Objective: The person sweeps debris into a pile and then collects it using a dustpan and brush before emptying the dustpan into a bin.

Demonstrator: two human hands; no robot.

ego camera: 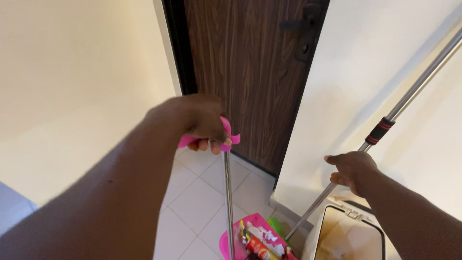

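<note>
Left hand (204,126) is clamped on the pink grip of the dustpan (255,236) pole, pan full of litter on the floor tiles; right hand (350,171) is wrapped round the steel broom handle (409,96). Looks like sweep-up's done (pan loaded), so next calls for lifting pan level & tipping it into the open bin (351,231) just beside it w/o spilling.

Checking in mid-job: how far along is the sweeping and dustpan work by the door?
Done: the pink dustpan already holds scraps and wrappers. In hand: the left hand grips the dustpan's pink handle top; the right hand holds the metal pole leaning at the wall. Left: the dustpan sits loaded on the tiled floor beside the open bin.
</note>
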